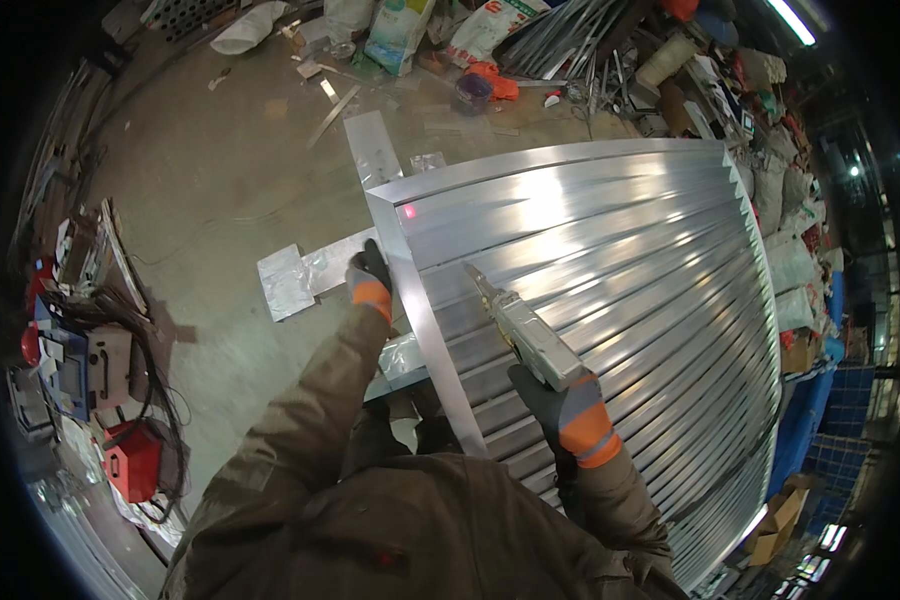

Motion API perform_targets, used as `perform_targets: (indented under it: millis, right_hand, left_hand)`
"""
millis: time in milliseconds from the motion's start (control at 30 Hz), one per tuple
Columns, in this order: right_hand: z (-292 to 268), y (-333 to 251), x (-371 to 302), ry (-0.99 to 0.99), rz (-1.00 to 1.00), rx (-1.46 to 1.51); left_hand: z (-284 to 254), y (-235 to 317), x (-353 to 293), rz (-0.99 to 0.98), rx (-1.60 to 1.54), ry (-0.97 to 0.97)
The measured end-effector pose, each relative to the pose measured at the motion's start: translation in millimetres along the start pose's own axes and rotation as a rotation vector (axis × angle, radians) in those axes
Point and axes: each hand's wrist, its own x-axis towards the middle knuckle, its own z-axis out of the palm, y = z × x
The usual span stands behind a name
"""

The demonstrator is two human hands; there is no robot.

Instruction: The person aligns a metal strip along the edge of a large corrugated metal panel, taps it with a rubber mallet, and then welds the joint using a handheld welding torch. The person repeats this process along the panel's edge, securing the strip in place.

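Note:
A large silvery metal louvred panel (610,290) lies in front of me, its slats inside a flat frame (422,315). My right hand (560,405), in a grey and orange glove, is closed around the rear of a boxy grey handheld welding gun (535,338). The gun's narrow tip points up and left over the slats. A small red light spot (410,211) shows near the panel's far left corner. My left hand (371,278), gloved alike, is against the outer side of the frame, fingers extended and apart.
Flat metal supports (288,283) stick out under the panel's left side. A red case (133,462) and dark cables (155,380) lie at the left. Sacks (398,35), metal strips (570,45) and a purple bucket (472,92) are at the back. Clutter lines the right side.

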Motion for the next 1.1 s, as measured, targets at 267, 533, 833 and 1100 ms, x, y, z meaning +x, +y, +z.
perform_targets:
  millis: [267,533,833,1100]
  right_hand:
    - [-35,-68,128,-0.238,-0.061,-0.144]
    - [-5,-79,260,-0.386,-0.060,-0.194]
    - [52,-42,327,-0.434,-0.200,-0.182]
    - [71,-28,334,-0.464,-0.045,-0.271]
  left_hand:
    - [93,-19,59,-0.659,0.243,0.335]
    - [102,-36,59,-0.612,0.443,0.250]
    - [135,-130,69,-0.413,0.773,-0.130]
    - [139,-113,61,-0.321,0.969,-0.261]
